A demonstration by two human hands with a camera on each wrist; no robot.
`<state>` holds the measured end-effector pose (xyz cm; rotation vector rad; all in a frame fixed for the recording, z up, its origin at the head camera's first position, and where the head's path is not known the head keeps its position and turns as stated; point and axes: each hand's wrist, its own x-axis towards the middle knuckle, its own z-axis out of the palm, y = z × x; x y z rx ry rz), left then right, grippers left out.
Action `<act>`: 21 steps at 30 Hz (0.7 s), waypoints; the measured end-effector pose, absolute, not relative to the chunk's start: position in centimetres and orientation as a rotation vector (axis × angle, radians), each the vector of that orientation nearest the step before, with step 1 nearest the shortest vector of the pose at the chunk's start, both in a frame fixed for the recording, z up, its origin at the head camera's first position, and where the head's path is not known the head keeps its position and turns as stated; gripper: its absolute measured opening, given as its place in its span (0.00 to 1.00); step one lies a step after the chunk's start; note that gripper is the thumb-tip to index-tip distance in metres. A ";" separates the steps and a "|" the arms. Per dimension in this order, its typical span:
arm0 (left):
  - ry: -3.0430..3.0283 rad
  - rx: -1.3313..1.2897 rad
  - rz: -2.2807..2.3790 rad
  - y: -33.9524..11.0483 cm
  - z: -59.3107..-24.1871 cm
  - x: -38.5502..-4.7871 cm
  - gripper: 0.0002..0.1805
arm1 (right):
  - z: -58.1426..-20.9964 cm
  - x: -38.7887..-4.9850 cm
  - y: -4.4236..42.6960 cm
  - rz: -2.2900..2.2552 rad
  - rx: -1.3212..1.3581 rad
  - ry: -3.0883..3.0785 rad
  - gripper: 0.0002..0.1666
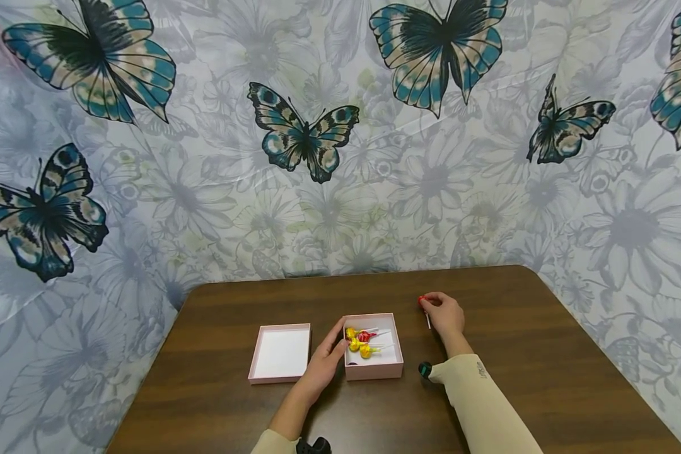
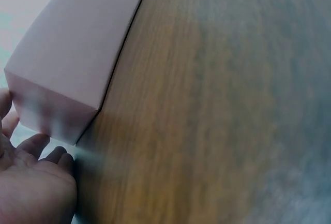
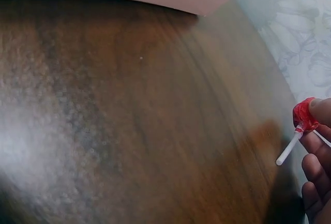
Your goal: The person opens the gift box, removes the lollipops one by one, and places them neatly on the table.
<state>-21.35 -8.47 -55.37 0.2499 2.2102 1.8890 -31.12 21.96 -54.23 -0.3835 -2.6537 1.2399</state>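
Note:
Out past the box's right side, my right hand [image 1: 446, 316] pinches a red-wrapped lollipop [image 3: 305, 115] by its head between thumb and fingers. Its white stick [image 3: 288, 149] points down in the right wrist view. My left hand [image 1: 322, 364] rests against the left side of a pink open box [image 1: 374, 372], its fingers fairly straight along the wall, as the left wrist view also shows. Inside the box lie yellow-wrapped lollipops [image 1: 366, 351] and a red lollipop [image 1: 364, 337], bunched at the left. Part of the box's left wall is hidden by my hand.
A shallow pink box lid [image 1: 280, 353] with a white inside lies left of the box. Both stand on a brown wooden table [image 1: 522, 378] with rounded far corners. A butterfly-printed cloth [image 1: 329, 239] hangs behind the table's far edge.

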 end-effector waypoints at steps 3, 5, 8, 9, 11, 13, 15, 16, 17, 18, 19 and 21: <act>2.213 0.251 1.891 -8.3 -55.3 -21.5 0.29 | -54.1 -31.3 22.0 1.223 -0.385 -2.654 0.17; 2.217 0.251 1.891 -8.3 -55.3 -21.6 0.29 | -54.1 -31.2 22.1 1.210 -0.380 -2.661 0.17; 2.232 0.245 1.879 -8.2 -55.5 -21.5 0.29 | -54.5 -31.0 22.1 1.189 -0.383 -2.677 0.18; 2.242 0.244 1.870 -8.3 -55.6 -21.5 0.29 | -54.6 -30.9 22.1 1.182 -0.385 -2.679 0.17; 2.258 0.248 1.861 -8.3 -55.7 -21.4 0.30 | -54.9 -30.7 22.1 1.169 -0.390 -2.679 0.17; 2.275 0.244 1.847 -8.3 -55.8 -21.3 0.30 | -55.1 -30.6 22.1 1.157 -0.399 -2.679 0.17; 2.285 0.244 1.839 -8.4 -55.8 -21.3 0.29 | -55.1 -30.5 22.0 1.149 -0.397 -2.671 0.16; 2.286 0.243 1.839 -8.4 -55.8 -21.3 0.29 | -55.1 -30.5 22.0 1.145 -0.392 -2.670 0.16; 2.288 0.240 1.839 -8.4 -55.8 -21.3 0.29 | -55.1 -30.6 22.0 1.139 -0.388 -2.669 0.16; 2.291 0.240 1.840 -8.3 -55.7 -21.3 0.29 | -55.1 -30.6 22.0 1.135 -0.384 -2.666 0.16; 2.292 0.240 1.842 -8.3 -55.7 -21.4 0.29 | -55.0 -30.7 22.0 1.133 -0.379 -2.664 0.16; 2.290 0.245 1.853 -8.3 -55.5 -21.5 0.29 | -54.9 -30.9 22.0 1.128 -0.371 -2.664 0.16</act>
